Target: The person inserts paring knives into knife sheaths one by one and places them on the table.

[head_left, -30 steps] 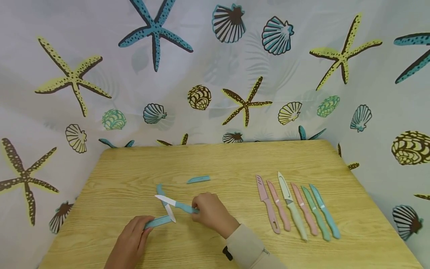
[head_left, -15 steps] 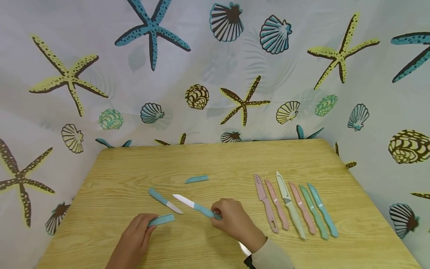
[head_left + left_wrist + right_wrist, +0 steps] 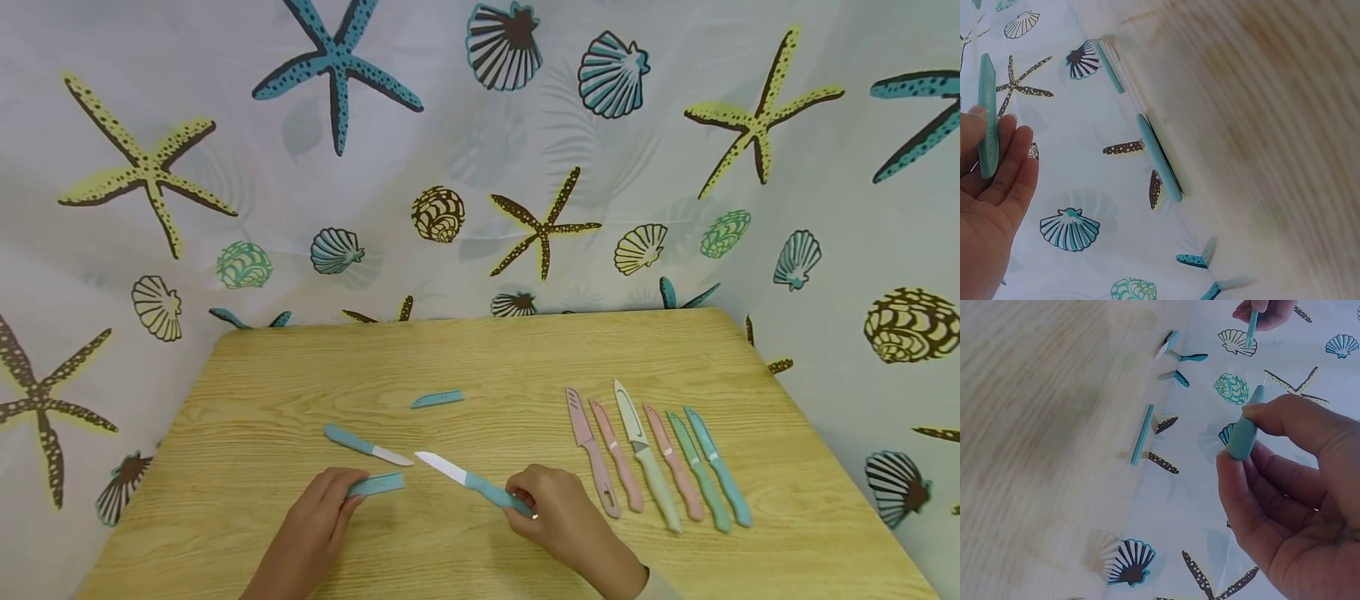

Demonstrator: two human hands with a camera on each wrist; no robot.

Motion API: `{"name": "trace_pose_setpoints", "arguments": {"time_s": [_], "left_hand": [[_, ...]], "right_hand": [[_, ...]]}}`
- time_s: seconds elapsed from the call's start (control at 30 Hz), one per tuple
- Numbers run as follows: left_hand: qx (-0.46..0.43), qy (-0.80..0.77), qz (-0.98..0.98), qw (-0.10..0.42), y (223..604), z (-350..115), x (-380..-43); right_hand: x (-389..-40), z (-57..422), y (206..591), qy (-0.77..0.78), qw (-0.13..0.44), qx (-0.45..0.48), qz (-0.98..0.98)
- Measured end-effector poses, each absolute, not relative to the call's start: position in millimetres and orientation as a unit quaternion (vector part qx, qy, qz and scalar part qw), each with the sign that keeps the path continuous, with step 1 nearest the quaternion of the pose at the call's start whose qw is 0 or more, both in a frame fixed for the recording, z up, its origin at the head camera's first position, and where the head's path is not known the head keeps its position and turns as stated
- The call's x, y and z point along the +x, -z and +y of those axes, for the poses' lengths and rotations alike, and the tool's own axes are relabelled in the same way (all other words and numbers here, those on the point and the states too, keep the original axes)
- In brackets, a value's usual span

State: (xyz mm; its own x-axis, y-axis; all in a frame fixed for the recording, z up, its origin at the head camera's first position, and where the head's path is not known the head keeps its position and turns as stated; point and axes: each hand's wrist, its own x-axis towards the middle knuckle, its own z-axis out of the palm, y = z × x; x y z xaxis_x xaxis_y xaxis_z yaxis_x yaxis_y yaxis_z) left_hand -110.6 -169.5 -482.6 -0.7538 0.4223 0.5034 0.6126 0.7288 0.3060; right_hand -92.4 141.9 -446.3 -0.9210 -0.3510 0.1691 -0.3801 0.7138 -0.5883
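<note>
My left hand (image 3: 318, 517) pinches a light-blue knife sheath (image 3: 377, 484) between thumb and fingers, just above the table. In the left wrist view the sheath (image 3: 988, 119) lies across the fingers. Held by the handle end in my right hand (image 3: 558, 517) is a paring knife (image 3: 487, 487) with a blue handle. Its bare white blade points left, toward the sheath but apart from it. The right wrist view shows thumb and fingers on the handle (image 3: 1245, 431). A second bare blue-handled knife (image 3: 351, 439) lies on the table beyond the left hand.
Another blue sheath (image 3: 438, 398) lies farther back on the wooden table (image 3: 480, 358). To the right lies a row of several sheathed knives, among them a pink one (image 3: 592, 454), a cream one (image 3: 648, 458) and a blue one (image 3: 717, 467). A patterned curtain (image 3: 450, 167) hangs behind.
The right hand has moved right and nearer with its knife, away from the second knife. The left hand has shifted slightly right with the sheath. The second knife has swung round on the table.
</note>
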Motion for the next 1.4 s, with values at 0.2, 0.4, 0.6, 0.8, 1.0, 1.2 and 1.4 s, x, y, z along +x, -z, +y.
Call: {"name": "trace_pose_setpoints", "arguments": {"time_s": [0.2,0.4,0.6,0.8,1.0,1.2,1.4], "left_hand": [[-0.303,0.237,-0.900,0.203,483,-166,-111],[-0.329,0.241,-0.889,0.208,485,-162,-112],[-0.337,0.243,-0.885,0.210,484,-161,-112],[-0.352,0.246,-0.880,0.201,485,-161,-112],[-0.376,0.265,-0.865,0.201,487,-156,-114],[-0.404,0.277,-0.850,0.195,487,-141,-112],[-0.417,0.276,-0.843,0.199,486,-130,-111]], "right_hand": [[-83,148,447,-0.329,0.009,0.205,-0.922],[-79,151,450,-0.330,0.007,0.221,-0.918],[-78,152,452,-0.327,0.008,0.237,-0.915],[-80,152,454,-0.315,0.000,0.252,-0.915],[-80,152,455,-0.307,0.002,0.270,-0.912],[-78,148,455,-0.297,0.001,0.284,-0.912],[-78,143,454,-0.289,0.014,0.288,-0.913]]}}
